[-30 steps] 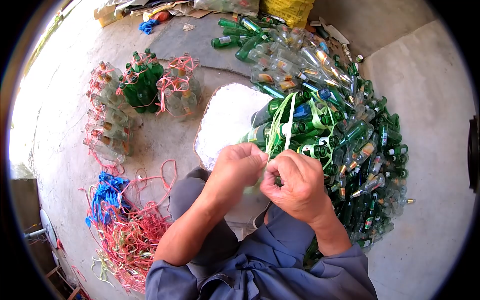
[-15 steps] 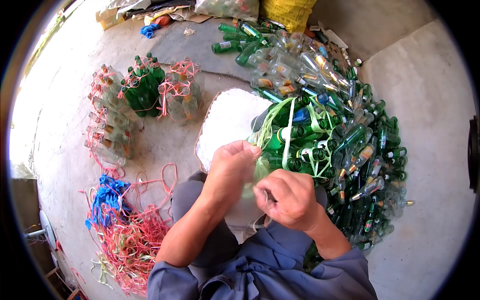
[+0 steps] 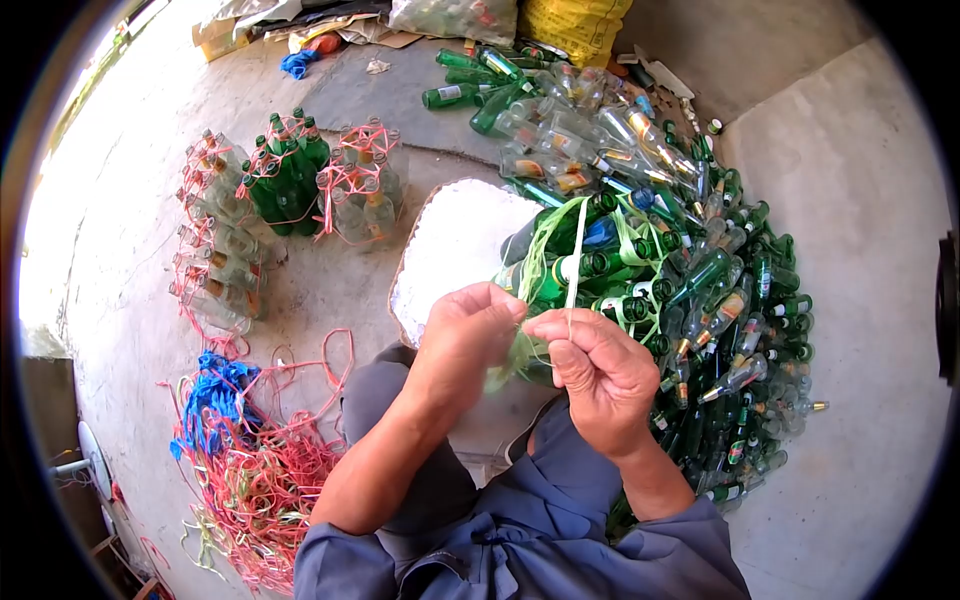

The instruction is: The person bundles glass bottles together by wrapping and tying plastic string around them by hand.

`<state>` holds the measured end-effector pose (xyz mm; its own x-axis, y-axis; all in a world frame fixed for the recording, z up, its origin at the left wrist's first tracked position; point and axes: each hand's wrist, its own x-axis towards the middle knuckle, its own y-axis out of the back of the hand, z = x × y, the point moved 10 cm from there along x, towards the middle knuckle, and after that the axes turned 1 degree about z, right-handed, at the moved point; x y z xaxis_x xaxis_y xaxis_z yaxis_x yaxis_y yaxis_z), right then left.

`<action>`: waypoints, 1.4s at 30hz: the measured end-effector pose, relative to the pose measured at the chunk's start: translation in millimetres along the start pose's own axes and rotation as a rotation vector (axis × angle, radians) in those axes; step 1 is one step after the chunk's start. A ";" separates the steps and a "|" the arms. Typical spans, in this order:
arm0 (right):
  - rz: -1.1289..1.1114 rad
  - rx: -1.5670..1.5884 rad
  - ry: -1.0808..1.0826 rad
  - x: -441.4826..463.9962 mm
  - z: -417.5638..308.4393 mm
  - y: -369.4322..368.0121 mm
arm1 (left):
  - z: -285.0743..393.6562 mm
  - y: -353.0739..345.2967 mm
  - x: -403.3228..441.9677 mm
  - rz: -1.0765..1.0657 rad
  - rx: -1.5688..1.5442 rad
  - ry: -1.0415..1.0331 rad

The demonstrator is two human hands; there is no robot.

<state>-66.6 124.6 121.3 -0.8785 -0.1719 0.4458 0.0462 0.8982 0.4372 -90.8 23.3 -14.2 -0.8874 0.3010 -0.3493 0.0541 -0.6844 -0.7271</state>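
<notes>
Light green plastic string (image 3: 541, 245) is looped around a bundle of green glass bottles (image 3: 550, 287), which lean with their necks toward the right. My left hand (image 3: 462, 335) is closed on the loose strands that hang down from the bundle's near left side. Close beside it, my right hand (image 3: 605, 372) pinches a pale strand between thumb and forefinger, and that strand runs taut up over the bottles. The fingertips of both hands almost meet; whether they touch is hard to see. The lower strands below the left hand are smeared by motion.
A large pile of loose bottles (image 3: 730, 300) spreads on the right. Bottle groups tied with pink string (image 3: 290, 170) stand at the left. Tangled pink string (image 3: 265, 490) lies near my left arm. A white slab (image 3: 450, 240) sits ahead, and a yellow sack (image 3: 575, 28) stands behind.
My right hand has moved up and in toward the left hand, turning from a fist to a pinch on the strand. My left hand has stayed nearly in place.
</notes>
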 end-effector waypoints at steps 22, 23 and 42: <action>-0.715 0.736 -0.802 -133.2 5.1 -121.7 | 31.5 20.6 19.6 0.089 -0.192 -0.183; -0.703 0.677 -0.663 -126.3 0.2 -116.9 | 31.0 19.9 20.2 0.072 -0.159 -0.168; 0.027 -0.379 0.043 2.6 -10.6 -19.8 | 19.5 3.9 12.6 0.019 0.031 -0.119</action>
<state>-64.8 102.1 122.1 -0.8540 -0.1746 0.4901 0.2485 0.6908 0.6790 -110.7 11.5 -9.9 -0.9346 0.2074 -0.2889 0.0593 -0.7101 -0.7016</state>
